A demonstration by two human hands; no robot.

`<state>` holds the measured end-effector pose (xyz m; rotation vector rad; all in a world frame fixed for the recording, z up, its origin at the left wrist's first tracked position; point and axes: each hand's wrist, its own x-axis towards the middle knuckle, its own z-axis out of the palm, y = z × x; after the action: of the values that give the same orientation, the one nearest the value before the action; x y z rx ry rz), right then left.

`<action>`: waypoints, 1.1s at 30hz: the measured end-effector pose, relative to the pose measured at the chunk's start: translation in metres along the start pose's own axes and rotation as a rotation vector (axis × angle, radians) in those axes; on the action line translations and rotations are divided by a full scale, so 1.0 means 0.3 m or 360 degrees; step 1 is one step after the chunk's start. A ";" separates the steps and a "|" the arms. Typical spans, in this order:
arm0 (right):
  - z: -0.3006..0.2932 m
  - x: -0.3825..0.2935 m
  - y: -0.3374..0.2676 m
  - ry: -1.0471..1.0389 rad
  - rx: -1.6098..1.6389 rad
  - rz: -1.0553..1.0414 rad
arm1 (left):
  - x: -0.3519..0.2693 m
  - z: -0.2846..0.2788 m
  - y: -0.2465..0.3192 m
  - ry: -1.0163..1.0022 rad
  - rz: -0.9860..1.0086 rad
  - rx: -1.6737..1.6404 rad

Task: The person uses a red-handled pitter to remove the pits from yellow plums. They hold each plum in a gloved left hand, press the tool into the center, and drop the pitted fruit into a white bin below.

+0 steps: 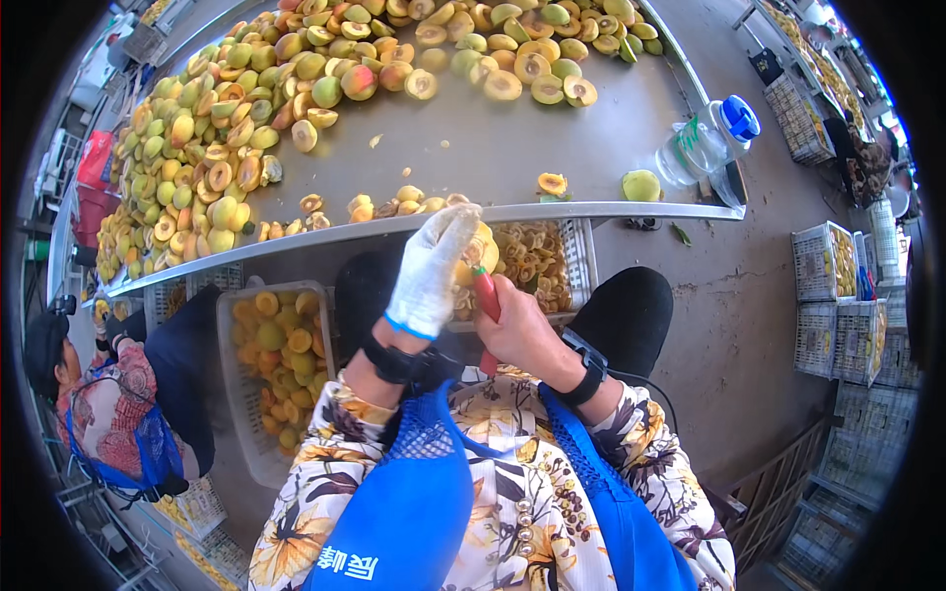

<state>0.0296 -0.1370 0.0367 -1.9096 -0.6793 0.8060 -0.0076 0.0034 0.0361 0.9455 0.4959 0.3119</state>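
My left hand (436, 266), in a white knit glove, holds a halved yellow fruit (480, 247) just below the metal table's (517, 212) near edge. Bare, my right hand (517, 325) grips the red handle of a small tool (485, 289), whose tip meets the fruit's cut face; the blade itself is mostly hidden. Behind and below the hands, a white plastic crate (582, 255) holds many cut fruit pieces. Along the table edge near the left glove lie several small fruit pieces (409, 196). Halved and whole fruits (325, 70) are heaped on the table's far and left parts.
A clear water bottle with a blue cap (695, 144) and a green fruit (640, 186) stand at the table's right. A white crate of fruit halves (277, 354) sits to my left, beyond it a seated co-worker (118, 414). Stacked crates (835, 303) are at the far right.
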 end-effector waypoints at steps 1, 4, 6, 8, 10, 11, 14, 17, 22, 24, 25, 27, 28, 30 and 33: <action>0.006 0.000 0.001 -0.0033 0.0016 0.0019 | 0.009 -0.015 -0.052 0.0169 0.0099 -0.0030; 0.026 -0.001 0.043 -0.0090 0.0099 0.0002 | 0.036 -0.033 -0.060 0.0131 -0.0155 0.0005; 0.032 0.012 0.074 -0.0086 0.0204 -0.0133 | 0.032 -0.017 -0.058 0.0161 -0.0124 -0.0023; 0.000 0.013 0.060 -0.0283 0.0386 0.0061 | 0.054 -0.025 -0.079 0.0204 -0.0086 0.0064; -0.021 0.013 0.042 -0.0407 0.0573 0.0203 | 0.057 -0.001 -0.075 0.0224 0.0028 0.0123; -0.029 0.016 0.035 -0.0432 0.0669 0.0242 | 0.061 0.011 -0.068 0.0231 0.0088 0.0155; -0.067 0.012 0.002 -0.0624 0.1015 0.0391 | 0.076 -0.012 -0.066 -0.0005 -0.0230 -0.0064; -0.084 0.018 0.008 -0.0899 0.1623 0.0593 | 0.080 -0.011 -0.073 -0.0186 -0.0216 -0.0244; -0.084 0.003 0.031 -0.1220 0.1812 0.0460 | 0.109 -0.086 -0.017 0.0509 -0.0088 -0.0521; -0.093 0.032 0.053 -0.1088 0.1164 0.0347 | 0.051 -0.268 0.042 0.0553 0.0403 0.0302; -0.086 0.049 0.092 -0.0965 0.0750 0.0329 | 0.005 -0.352 0.103 0.0639 0.0308 0.0675; -0.048 0.079 0.199 -0.0676 -0.0072 0.0303 | -0.093 -0.477 0.212 0.0748 0.0126 0.1829; -0.033 0.082 0.229 -0.0631 -0.0238 0.0227 | -0.131 -0.526 0.250 0.0753 0.0034 0.2607; -0.010 0.092 0.232 -0.0557 -0.0575 0.0055 | -0.149 -0.591 0.287 0.0860 0.0195 0.3034; 0.012 0.095 0.222 -0.0632 -0.0290 0.0251 | 0.023 -0.482 0.352 0.0775 0.0446 0.2852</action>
<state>0.0533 -0.1423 -0.0317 -2.0036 -0.8722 1.2820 -0.0830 0.1653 0.0517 2.7268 1.1203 0.3044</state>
